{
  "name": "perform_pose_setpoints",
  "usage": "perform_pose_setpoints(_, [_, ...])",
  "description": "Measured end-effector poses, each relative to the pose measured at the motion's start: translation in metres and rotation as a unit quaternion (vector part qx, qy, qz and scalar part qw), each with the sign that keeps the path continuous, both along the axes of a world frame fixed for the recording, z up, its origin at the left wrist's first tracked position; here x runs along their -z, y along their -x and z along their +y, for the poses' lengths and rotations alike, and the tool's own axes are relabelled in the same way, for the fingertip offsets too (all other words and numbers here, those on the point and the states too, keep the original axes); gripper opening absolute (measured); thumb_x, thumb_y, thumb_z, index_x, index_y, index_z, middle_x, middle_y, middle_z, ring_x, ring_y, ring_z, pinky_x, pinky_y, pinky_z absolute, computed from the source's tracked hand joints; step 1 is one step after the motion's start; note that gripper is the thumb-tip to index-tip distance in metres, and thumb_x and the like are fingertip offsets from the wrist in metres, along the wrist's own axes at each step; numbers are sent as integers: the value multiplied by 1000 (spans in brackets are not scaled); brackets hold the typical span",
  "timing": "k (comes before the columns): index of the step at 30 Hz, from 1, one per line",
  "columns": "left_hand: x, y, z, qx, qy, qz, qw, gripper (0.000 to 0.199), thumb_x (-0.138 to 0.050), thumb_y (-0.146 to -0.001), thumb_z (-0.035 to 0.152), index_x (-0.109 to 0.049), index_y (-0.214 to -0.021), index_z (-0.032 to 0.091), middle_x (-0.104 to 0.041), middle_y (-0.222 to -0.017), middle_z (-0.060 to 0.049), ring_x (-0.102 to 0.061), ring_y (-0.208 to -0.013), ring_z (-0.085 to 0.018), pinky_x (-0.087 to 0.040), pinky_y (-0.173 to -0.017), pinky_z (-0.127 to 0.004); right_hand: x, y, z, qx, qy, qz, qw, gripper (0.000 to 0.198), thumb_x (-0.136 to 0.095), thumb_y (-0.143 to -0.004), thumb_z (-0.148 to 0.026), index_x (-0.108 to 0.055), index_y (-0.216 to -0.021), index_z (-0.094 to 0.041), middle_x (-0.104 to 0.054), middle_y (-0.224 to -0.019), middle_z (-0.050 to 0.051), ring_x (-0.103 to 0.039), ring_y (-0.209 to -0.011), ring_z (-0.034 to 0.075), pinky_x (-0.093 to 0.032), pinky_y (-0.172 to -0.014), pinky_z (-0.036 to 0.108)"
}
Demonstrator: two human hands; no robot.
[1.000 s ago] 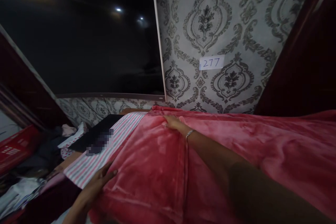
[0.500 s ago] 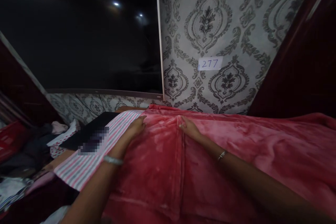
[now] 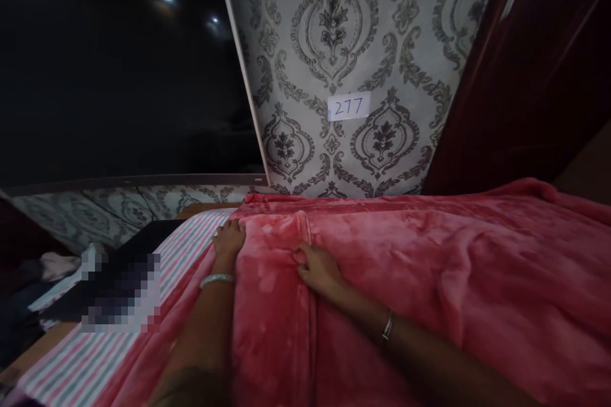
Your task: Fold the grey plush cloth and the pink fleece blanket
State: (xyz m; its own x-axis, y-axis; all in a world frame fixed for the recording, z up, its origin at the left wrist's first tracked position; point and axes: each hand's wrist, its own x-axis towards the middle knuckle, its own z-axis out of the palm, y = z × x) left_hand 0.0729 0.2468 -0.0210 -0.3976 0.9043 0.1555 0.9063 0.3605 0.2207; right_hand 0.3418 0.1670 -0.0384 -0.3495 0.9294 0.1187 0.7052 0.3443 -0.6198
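Note:
A red plush blanket (image 3: pixel 401 254) covers most of the surface before me, with a folded hem running toward me near its middle. My right hand (image 3: pixel 319 267) is closed on the blanket beside this hem, thumb and forefinger pinched together on the fabric. Farther left, my left hand (image 3: pixel 230 238) rests palm down on the blanket close to its left fold, fingers extended over the top. Under the blanket's left side shows a striped pink, grey and white cloth (image 3: pixel 188 248).
A large dark television (image 3: pixel 119 76) hangs at the upper left. On the patterned wall (image 3: pixel 334 32) is a paper label (image 3: pixel 349 106) reading 277. Left of the striped cloth lies a flat black object (image 3: pixel 147 241), partly blurred out. Clothes (image 3: pixel 57 267) are heaped at the far left.
My right hand has come down along the hem, nearer to me, and its fingers have curled in. The left hand has settled flatter by the left fold. The view has swung right.

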Motion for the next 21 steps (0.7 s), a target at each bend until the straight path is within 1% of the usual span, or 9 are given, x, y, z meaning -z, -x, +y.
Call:
perform_pose_setpoints(4, [-3, 2, -2, -16, 4, 19, 1000, 51, -32, -98, 39, -60, -135, 19, -57, -143, -19, -51, -130, -40, -42, -102, -62, 6, -4, -4, 17, 21, 10, 1000, 52, -54, -83, -14, -58, -135, -19, -72, -114, 8, -67, -107, 23, -49, -90, 31])
perform_pose_setpoints(8, [-18, -7, -1, -17, -9, 29, 999, 55, -32, -98, 42, -61, -133, 12, -59, -138, -24, -55, -125, -43, -44, -98, -65, 7, -4, -8, 26, 2, 31, 999, 50, -54, -86, -17, -58, -135, -19, -71, -120, 9, -65, -112, 23, -48, -95, 31])
perform_pose_setpoints(10, [-23, -19, 3, 21, -53, 48, 997, 57, -29, -98, 42, -57, -136, 9, -55, -142, -26, -50, -132, -42, -40, -104, -65, 7, -2, -9, 29, -8, 39, 999, 48, -53, -87, -19, -59, -135, -19, -70, -121, 8, -65, -112, 22, -48, -96, 31])
perform_pose_setpoints(11, [-22, -28, 7, 68, -76, 57, 993, 58, -28, -98, 42, -56, -137, 10, -54, -145, -24, -47, -136, -39, -38, -108, -61, 6, -2, -8, 27, -12, 41, 999, 47, -53, -88, -20, -59, -135, -19, -70, -122, 8, -65, -111, 22, -49, -95, 31])
perform_pose_setpoints(13, [-15, -46, 16, 200, -89, 68, 973, 57, -28, -97, 41, -57, -138, 15, -56, -146, -17, -45, -140, -31, -37, -114, -51, 6, -2, -7, 26, -22, 44, 998, 45, -53, -89, -24, -60, -133, -20, -70, -121, 8, -66, -110, 22, -50, -95, 32])
perform_pose_setpoints(15, [0, -64, 25, 300, -50, 76, 950, 56, -32, -94, 40, -59, -137, 18, -59, -145, -13, -47, -140, -28, -37, -116, -47, 7, -3, -5, 19, -41, 52, 998, 45, -53, -91, -28, -60, -135, -21, -69, -124, 8, -65, -111, 22, -49, -97, 32])
perform_pose_setpoints(16, [9, -72, 29, 317, -24, 83, 944, 57, -34, -92, 39, -59, -138, 17, -58, -146, -13, -46, -141, -29, -36, -116, -49, 7, -5, -5, 13, -51, 54, 997, 45, -53, -92, -29, -59, -136, -21, -68, -125, 7, -64, -112, 22, -49, -98, 32])
perform_pose_setpoints(18, [23, -84, 33, 308, 8, 102, 946, 60, -36, -89, 36, -56, -142, 16, -53, -152, -14, -43, -144, -31, -33, -117, -55, 8, -10, -9, 0, -63, 49, 997, 46, -50, -95, -30, -58, -139, -23, -68, -125, 7, -63, -112, 22, -49, -98, 33])
perform_pose_setpoints(21, [30, -93, 30, 276, 12, 124, 953, 61, -34, -89, 31, -54, -145, 15, -46, -157, -14, -37, -148, -31, -30, -118, -56, 10, -26, -28, -41, -74, 29, 996, 48, -51, -96, -31, -55, -143, -22, -66, -128, 8, -61, -114, 24, -47, -101, 36])
